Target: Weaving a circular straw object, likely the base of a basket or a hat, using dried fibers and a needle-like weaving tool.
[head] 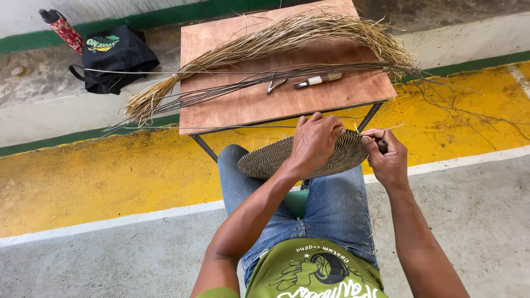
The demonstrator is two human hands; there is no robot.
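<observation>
- Our left hand (313, 142) fingers clamp the woven disc (301, 157), frame centre, over our lap; it hides the middle.
- Right hand (388, 157) fingers closed on a dark tool (382, 145), mostly hidden.
- Tabletop (287, 99) above: reed bundle (265, 47).

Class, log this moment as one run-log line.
left hand: grips woven disc on lap | right hand: pinches dark-handled tool at disc rim | table: fibre bundle, knife
</observation>
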